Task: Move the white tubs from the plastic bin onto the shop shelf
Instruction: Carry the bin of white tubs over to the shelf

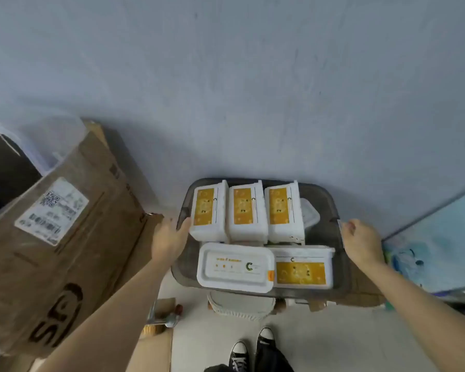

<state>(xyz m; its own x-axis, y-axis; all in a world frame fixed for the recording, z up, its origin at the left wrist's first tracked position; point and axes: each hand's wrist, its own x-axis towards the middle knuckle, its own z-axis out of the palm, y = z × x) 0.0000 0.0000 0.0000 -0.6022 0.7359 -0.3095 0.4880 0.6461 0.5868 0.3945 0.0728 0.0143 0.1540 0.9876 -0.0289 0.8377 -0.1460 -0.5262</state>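
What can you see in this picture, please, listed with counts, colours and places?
plastic bin: one, smoky grey, centre, held up by its two sides
white tubs: five plainly seen, white with yellow labels, in the bin; three on edge at the back, two in front; more partly hidden beneath
cardboard box: one, brown with a white shipping label, left
shoes: two, black and white, bottom centre
wall: one, blue-grey, behind the bin
left hand: one, grips the bin's left rim
right hand: one, grips the bin's right rim
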